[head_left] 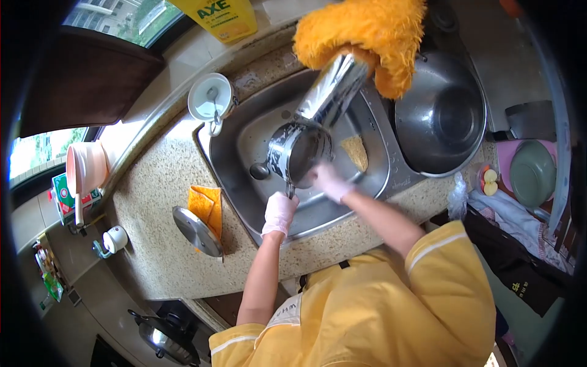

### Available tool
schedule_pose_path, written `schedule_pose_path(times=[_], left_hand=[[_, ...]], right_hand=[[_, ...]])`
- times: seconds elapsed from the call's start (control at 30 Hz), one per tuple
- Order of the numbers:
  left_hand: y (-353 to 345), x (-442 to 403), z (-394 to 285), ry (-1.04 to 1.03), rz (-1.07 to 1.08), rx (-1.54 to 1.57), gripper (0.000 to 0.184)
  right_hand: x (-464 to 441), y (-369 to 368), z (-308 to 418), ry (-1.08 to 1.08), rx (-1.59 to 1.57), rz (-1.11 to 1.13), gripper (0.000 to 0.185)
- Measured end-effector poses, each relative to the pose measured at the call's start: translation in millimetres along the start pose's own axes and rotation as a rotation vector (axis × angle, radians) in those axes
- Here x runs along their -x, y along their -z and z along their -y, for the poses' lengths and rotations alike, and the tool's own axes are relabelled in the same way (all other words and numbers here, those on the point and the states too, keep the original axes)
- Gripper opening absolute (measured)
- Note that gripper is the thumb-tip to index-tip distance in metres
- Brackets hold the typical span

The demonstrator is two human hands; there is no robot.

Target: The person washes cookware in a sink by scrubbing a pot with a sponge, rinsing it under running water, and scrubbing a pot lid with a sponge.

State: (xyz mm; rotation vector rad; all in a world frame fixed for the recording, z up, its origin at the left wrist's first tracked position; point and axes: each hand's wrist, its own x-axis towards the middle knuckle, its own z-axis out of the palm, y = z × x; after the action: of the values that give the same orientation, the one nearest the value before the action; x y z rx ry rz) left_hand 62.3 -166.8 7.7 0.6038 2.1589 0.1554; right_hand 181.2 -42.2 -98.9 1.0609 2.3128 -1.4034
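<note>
My left hand [280,213], in a thin white glove, is closed round the handle of a steel pot [282,150]. The pot is tilted over the sink [244,202], with white suds on its outer side. My right hand [330,182], also gloved, is blurred by motion at the pot's lower right rim; its fingers and anything in them cannot be made out. A tan scouring pad [354,153] lies in the sink to the right of the pot. Above the pot is the shiny faucet [336,85], partly under a fluffy orange cover [367,30].
A white cup [210,98] with a spoon stands behind the sink. On the left counter, a lid [197,231] rests on an orange cloth [206,205]. A large steel basin [437,116] is at the right, near a green bowl [533,174]. A pink pan [87,168] stands far left.
</note>
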Motion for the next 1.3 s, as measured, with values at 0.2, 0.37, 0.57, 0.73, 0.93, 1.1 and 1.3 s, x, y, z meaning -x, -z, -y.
schedule_pose_path(times=[0.2,0.37,0.57,0.73,0.93,1.1,1.3], left_hand=[[0,-3,-2,-0.038,-0.042,-0.003,0.029],[-1,-5,1,-0.073,-0.008,-0.033,0.028],[-3,-4,0,-0.068,-0.054,-0.097,0.027],[-1,-8,-2,-0.05,-0.036,-0.099,0.027],[5,-9,1,-0.051,0.005,-0.074,0.028],[2,-10,3,-0.064,-0.014,-0.079,0.03],[3,-10,3,-0.047,0.022,-0.098,0.028]], right_hand=[[11,4,34,-0.202,-0.06,-0.026,0.019],[1,42,26,-0.106,0.337,-0.287,0.015],[7,-2,55,-0.01,-0.097,-0.103,0.019],[-40,30,19,0.197,1.0,-0.241,0.024],[-24,-9,45,-0.004,0.125,-0.033,0.024],[-4,39,21,0.127,0.654,-0.176,0.019],[36,80,35,0.184,-0.222,-0.61,0.028]])
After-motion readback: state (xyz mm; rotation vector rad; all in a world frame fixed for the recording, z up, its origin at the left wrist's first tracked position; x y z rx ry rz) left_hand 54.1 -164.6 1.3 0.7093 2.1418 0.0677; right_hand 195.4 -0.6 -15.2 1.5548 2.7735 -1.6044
